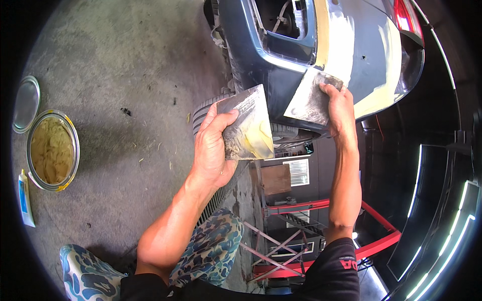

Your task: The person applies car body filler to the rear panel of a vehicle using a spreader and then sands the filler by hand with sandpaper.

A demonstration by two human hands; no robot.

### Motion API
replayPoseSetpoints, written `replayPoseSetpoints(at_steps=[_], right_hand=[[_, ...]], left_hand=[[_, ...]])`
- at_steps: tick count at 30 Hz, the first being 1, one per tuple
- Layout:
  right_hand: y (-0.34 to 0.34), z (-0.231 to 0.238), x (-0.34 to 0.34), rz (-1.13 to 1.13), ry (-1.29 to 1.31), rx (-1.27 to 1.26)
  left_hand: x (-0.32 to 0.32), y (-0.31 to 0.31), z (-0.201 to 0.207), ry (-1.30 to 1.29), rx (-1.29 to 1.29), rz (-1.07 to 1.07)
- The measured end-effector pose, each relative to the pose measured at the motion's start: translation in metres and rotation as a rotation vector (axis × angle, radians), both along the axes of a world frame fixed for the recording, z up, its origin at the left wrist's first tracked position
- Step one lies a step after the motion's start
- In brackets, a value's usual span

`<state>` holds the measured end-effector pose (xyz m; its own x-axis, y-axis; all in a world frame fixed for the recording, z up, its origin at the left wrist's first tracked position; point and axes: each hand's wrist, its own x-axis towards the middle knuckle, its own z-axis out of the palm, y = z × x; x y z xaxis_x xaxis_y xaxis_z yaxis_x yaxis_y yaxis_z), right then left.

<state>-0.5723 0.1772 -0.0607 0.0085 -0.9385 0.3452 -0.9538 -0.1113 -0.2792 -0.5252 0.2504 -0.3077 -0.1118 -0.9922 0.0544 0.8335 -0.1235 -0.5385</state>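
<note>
My left hand (210,148) grips a flat, square putty spreader (241,118), thumb on top. A dab of pale yellow body filler (258,136) sits near its lower right corner. In my right hand (342,113) is a second flat spreader (307,103), smeared grey and white, its upper edge at the blue-grey car body (286,60). Whether it touches the panel I cannot tell. Just above it, a cream band of filler (340,47) runs up the panel beside a tan strip. Another cream patch (384,95) lies farther right, toward the red tail light (407,20).
An open can of tan filler (52,150) stands on the concrete floor at left, between its round lid (26,104) and a white-and-blue tube (25,198). A car tyre (203,113) is behind my left hand. Red lift framework (371,243) stands at lower right.
</note>
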Motion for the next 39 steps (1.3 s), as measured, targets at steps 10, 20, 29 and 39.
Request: replayPoseSetpoints(at_steps=[10,20,29,39], right_hand=[[-0.017,0.007,-0.005,-0.044,-0.058,-0.011],[-0.021,0.012,0.010,-0.032,0.517,-0.105],[-0.027,0.023,0.043,-0.027,0.729,-0.097],[-0.049,0.033,0.067,0.047,0.978,-0.126]], left_hand=[[0.000,-0.002,-0.005,0.052,0.016,-0.029],[-0.006,-0.005,-0.004,0.045,-0.020,-0.026],[-0.001,-0.003,-0.002,0.038,-0.026,-0.011],[-0.003,-0.006,-0.005,0.059,-0.080,0.034]])
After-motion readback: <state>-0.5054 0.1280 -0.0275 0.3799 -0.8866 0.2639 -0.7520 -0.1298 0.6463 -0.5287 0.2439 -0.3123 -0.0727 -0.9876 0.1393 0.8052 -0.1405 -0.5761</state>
